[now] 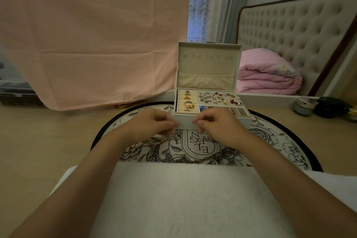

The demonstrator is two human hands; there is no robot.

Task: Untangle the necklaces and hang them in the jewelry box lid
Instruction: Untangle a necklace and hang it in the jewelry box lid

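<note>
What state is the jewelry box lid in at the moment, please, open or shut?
Open: the jewelry box lid stands upright, its bare hooks and pocket facing the person.

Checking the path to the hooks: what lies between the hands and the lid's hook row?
In the head view, the open box's tray of rings and earrings, then the lid's fabric pocket, below the hook row.
</note>
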